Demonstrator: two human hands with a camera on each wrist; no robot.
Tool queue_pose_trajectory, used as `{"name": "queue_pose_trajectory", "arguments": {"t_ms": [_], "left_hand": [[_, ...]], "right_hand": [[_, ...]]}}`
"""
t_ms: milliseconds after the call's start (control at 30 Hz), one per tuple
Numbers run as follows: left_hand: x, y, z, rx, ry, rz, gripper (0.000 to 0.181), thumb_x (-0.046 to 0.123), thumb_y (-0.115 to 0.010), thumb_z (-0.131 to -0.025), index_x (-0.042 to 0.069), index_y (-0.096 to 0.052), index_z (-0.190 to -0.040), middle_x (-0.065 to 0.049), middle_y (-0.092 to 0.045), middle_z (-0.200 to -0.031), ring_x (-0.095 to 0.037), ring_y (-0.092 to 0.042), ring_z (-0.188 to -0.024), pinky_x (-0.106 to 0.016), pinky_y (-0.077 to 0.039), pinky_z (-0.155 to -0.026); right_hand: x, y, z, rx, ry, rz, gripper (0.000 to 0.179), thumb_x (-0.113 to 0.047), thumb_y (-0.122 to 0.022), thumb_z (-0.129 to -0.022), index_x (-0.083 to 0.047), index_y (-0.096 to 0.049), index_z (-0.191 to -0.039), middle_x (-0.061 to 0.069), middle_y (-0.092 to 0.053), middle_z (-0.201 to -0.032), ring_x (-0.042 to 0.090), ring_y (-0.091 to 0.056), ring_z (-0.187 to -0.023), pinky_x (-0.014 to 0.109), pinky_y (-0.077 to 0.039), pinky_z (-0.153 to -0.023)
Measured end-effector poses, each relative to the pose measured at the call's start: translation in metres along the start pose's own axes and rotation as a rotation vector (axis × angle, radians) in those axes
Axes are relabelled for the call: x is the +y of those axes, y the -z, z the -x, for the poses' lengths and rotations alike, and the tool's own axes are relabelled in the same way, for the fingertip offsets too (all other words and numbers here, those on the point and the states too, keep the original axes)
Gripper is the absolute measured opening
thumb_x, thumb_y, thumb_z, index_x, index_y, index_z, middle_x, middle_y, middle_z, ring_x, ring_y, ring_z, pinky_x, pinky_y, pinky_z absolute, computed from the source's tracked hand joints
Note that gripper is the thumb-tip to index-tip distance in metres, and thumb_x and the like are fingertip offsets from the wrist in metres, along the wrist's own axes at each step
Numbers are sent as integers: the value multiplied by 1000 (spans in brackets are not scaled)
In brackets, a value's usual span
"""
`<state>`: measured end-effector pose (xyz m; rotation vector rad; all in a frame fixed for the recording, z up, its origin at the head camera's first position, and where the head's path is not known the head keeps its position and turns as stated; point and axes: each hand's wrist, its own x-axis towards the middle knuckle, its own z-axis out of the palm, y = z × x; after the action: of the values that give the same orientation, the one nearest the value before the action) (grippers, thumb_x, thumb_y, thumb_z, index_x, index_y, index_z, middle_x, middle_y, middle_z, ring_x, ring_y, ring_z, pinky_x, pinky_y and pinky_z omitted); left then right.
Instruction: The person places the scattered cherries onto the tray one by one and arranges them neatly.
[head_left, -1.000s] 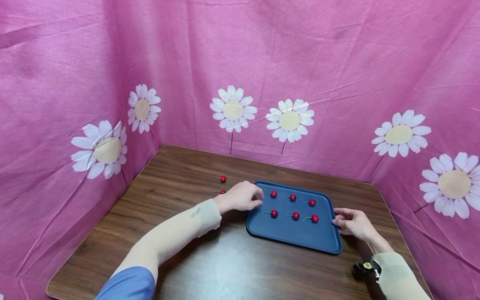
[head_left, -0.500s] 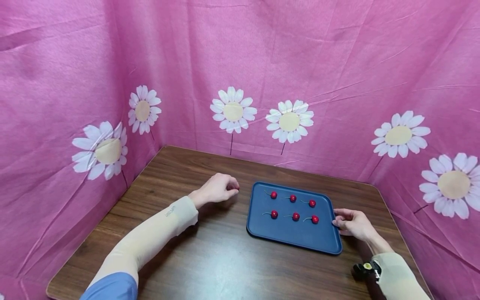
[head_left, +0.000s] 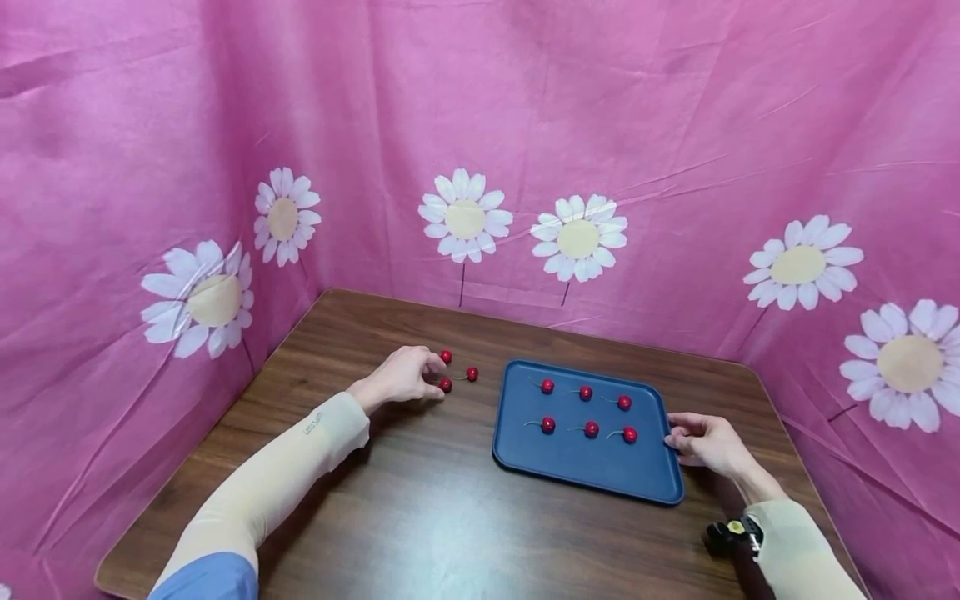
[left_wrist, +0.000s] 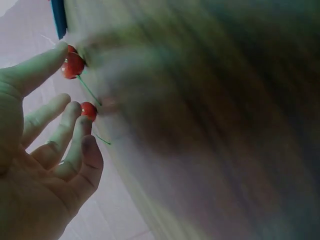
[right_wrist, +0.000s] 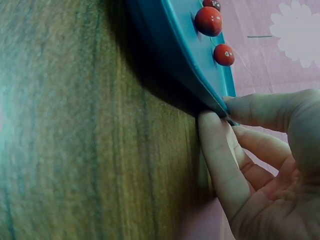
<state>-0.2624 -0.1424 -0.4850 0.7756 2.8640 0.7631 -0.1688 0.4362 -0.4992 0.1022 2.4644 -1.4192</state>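
Note:
Three red cherries with thin stems lie on the wooden table left of the tray: a back one (head_left: 446, 357), a right one (head_left: 472, 374) and a near one (head_left: 446, 385). My left hand (head_left: 401, 375) reaches over the near cherry, thumb and fingers apart on either side. In the left wrist view, the thumb tip lies beside a cherry (left_wrist: 73, 66), and another cherry (left_wrist: 88, 111) shows by the fingertips; whether they touch is unclear. My right hand (head_left: 708, 446) pinches the right rim of the blue tray (head_left: 600, 479) between thumb and fingers (right_wrist: 220, 155).
Several cherries (head_left: 592, 429) sit in two rows on the tray, stems pointing left. Brown wooden table (head_left: 420, 517) extends in front of the tray. A pink curtain (head_left: 660, 125) with daisies borders the table's back and sides.
My left hand has moved left from the tray's edge to the loose cherries, uncovering the right one. The right hand still holds the tray, which stays put.

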Motion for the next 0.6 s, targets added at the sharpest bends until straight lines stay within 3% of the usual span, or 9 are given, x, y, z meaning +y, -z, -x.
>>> {"name": "queue_pose_trajectory", "arguments": {"t_ms": [33, 67, 200, 233, 267, 300, 433, 467, 600], "left_hand": [[-2, 0, -1, -7, 1, -2, 45, 29, -96, -87, 9, -83, -126, -6, -86, -113, -24, -80, -110, -46, -62, -104], [-15, -7, -6, -1, -31, 3, 45, 34, -95, -88, 11, -84, -125, -3, -86, -113, -21, -79, -110, -43, -62, -104], [-28, -11, -11, -10, -64, 7, 31, 35, -93, -90, 16, -88, -115, -1, -86, -106, -18, -78, -102, -42, -63, -97], [-40, -18, -16, 0, -96, 10, 29, 39, -91, -91, 19, -89, -112, 2, -86, -104, -15, -77, -99, -39, -62, -95], [-44, -21, -18, -2, -101, 8, 25, 39, -91, -92, 21, -89, -110, 3, -86, -102, -14, -77, -97, -39, -62, -92], [-38, -17, -17, -15, -86, 2, 20, 35, -91, -92, 21, -90, -107, 2, -86, -100, -15, -77, -94, -40, -63, -89], [-67, -39, -33, 8, -124, -3, 13, 36, -90, -93, 26, -90, -101, 7, -85, -95, -11, -74, -87, -35, -59, -79], [-65, -39, -33, -6, -106, -20, 12, 33, -89, -94, 25, -90, -102, 5, -86, -96, -13, -75, -87, -37, -60, -79], [-81, -51, -41, 17, -118, -10, 2, 34, -90, -92, 32, -89, -93, 12, -84, -93, -7, -70, -84, -33, -56, -77]], "right_hand": [[0, 0, 0, 1, -1, -3, 62, 1, -70, -107, 24, -41, -156, -6, -74, -98, -2, -74, -89, 33, -70, -80], [0, 0, 0, 1, -1, -5, 62, 1, -70, -106, 24, -41, -156, -6, -74, -98, -2, -74, -89, 33, -70, -80], [1, 0, -1, -5, 1, -5, 63, 0, -71, -106, 24, -41, -156, -6, -74, -99, -2, -74, -88, 33, -70, -80], [1, 0, -1, -4, 0, -8, 62, 1, -71, -106, 23, -41, -156, -5, -75, -99, -2, -74, -88, 33, -70, -80], [1, 0, -1, -5, 1, -8, 62, 1, -71, -106, 23, -41, -156, -5, -74, -99, -2, -74, -88, 33, -70, -80], [1, 0, -1, -5, 0, -8, 62, 1, -71, -106, 23, -41, -157, -5, -74, -99, -2, -74, -88, 33, -70, -80], [1, 0, -2, -2, -5, -5, 62, 1, -70, -107, 23, -41, -157, -5, -74, -99, -2, -74, -88, 33, -70, -80], [1, 1, -2, -1, -8, -5, 62, 1, -69, -107, 23, -41, -157, -5, -74, -99, -2, -74, -88, 33, -70, -80], [2, 2, -2, 1, -17, 3, 62, 1, -69, -107, 23, -41, -157, -5, -74, -100, -1, -73, -88, 33, -70, -80]]}}
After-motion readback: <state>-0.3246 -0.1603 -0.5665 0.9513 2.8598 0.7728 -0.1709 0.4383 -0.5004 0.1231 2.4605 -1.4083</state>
